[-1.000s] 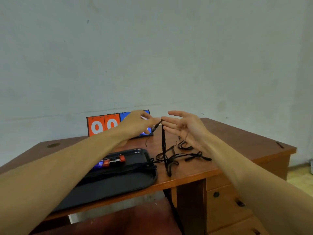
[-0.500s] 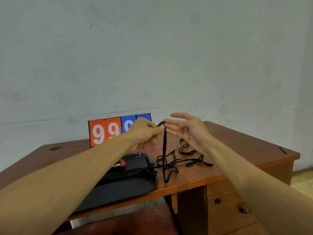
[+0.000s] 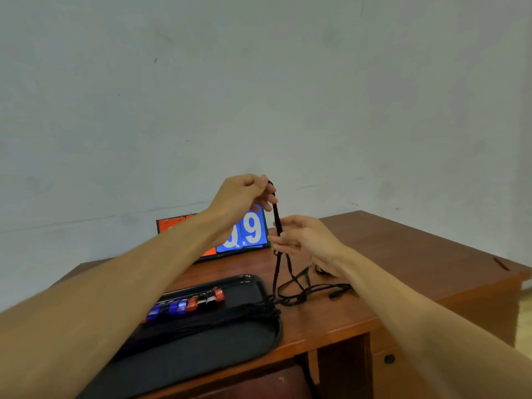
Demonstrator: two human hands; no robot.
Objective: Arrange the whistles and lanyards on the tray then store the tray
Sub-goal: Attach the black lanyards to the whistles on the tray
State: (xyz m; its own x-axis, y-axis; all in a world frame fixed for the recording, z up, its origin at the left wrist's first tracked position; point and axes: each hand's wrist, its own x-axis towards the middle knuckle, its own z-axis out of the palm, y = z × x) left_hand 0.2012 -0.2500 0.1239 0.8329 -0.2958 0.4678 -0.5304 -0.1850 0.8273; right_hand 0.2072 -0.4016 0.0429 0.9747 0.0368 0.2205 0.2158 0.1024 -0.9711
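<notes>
My left hand (image 3: pixel 244 194) pinches the top of a black lanyard (image 3: pixel 277 217) and holds it up above the desk. Lower down, my right hand (image 3: pixel 302 243) has its fingers round the same strap. The lanyard's lower end runs into a tangle of black lanyards (image 3: pixel 305 289) lying on the desk right of the tray. A black tray (image 3: pixel 230 338) sits at the desk's front left. On it lies a row of blue, red and black whistles (image 3: pixel 187 305), with several black lanyards (image 3: pixel 218 319) laid beside them.
A flip scoreboard (image 3: pixel 247 231) with orange and blue number cards stands at the back of the wooden desk (image 3: pixel 417 254). Desk drawers (image 3: pixel 388 359) are below at the right. A dark red chair seat (image 3: pixel 259 384) is under the front edge. A plain wall rises behind.
My left hand has risen with the lanyard's top end. My right hand has dropped lower and closed its fingers on the strap. The lanyard now hangs longer above the desk.
</notes>
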